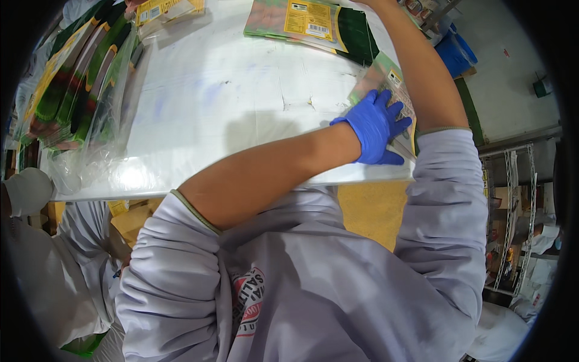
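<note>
My left hand (375,128), in a blue glove, lies flat with its fingers spread on a green and clear printed plastic pouch (384,72) at the table's right edge. The hand covers much of that pouch. My right forearm (429,72) stretches up past it toward the far right, and the right hand is beyond the top of the picture. A stack of similar flat pouches (301,21), dark green with yellow labels, lies just beyond my left hand, partly cut off at the top.
The white-covered table (199,90) spans the middle. At its left, many pouches stand in a clear plastic bag (99,114). A person in pale clothing (60,265) is at the left. A blue bin (455,53) and a wire rack (512,223) stand at the right.
</note>
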The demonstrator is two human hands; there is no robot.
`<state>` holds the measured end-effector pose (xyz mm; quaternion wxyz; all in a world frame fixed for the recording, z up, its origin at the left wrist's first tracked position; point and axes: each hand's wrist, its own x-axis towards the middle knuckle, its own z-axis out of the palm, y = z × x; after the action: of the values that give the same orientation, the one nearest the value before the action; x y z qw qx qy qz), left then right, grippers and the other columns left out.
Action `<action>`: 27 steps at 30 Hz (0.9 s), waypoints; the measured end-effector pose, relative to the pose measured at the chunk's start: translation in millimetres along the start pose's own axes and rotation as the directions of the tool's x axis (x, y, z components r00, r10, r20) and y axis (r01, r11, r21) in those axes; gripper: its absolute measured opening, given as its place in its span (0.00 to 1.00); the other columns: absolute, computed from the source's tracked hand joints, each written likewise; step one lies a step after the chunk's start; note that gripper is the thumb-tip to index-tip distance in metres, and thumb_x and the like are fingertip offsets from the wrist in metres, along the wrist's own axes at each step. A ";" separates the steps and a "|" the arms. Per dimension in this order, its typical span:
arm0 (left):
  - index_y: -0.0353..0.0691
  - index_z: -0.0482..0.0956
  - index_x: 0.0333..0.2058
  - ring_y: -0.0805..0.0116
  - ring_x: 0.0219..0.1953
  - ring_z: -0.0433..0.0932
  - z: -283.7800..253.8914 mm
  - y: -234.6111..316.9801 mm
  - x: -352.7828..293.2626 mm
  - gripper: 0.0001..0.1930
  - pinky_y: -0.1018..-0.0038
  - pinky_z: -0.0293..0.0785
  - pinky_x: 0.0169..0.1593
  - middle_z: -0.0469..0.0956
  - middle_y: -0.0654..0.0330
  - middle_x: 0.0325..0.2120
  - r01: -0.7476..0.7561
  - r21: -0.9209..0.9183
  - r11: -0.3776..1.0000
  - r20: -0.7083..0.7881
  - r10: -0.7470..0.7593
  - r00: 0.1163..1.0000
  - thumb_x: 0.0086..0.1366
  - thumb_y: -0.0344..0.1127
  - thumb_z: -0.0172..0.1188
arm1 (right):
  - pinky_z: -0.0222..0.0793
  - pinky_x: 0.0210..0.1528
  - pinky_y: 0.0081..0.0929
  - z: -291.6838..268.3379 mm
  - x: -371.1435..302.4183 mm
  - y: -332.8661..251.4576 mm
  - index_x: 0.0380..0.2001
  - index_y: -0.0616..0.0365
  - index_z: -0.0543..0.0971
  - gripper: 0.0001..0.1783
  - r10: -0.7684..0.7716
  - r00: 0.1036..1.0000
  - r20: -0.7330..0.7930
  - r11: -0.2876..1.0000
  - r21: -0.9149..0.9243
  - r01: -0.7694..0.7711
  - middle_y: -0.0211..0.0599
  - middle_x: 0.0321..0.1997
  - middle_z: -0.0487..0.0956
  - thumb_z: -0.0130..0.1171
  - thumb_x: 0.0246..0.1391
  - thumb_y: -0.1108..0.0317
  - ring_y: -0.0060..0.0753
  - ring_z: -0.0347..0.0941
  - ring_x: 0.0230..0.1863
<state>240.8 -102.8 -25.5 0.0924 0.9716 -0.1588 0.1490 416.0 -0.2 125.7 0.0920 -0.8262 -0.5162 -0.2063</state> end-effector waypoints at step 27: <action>0.62 0.68 0.70 0.49 0.56 0.70 -106.8 0.0 -238.2 0.48 0.46 0.55 0.67 0.72 0.54 0.51 0.471 0.100 0.877 -0.093 -0.463 0.882 0.52 0.78 0.57 | 0.71 0.34 0.27 8.8 -94.4 -61.5 0.38 0.55 0.85 0.23 -0.163 0.986 -0.028 0.778 0.611 0.146 0.32 0.32 0.83 0.59 0.65 0.45 0.26 0.77 0.29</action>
<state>-2.5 -11.7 -1.2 0.0726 0.9795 0.0923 0.1635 327.3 -46.3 73.0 0.3299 -0.7096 -0.6221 -0.0245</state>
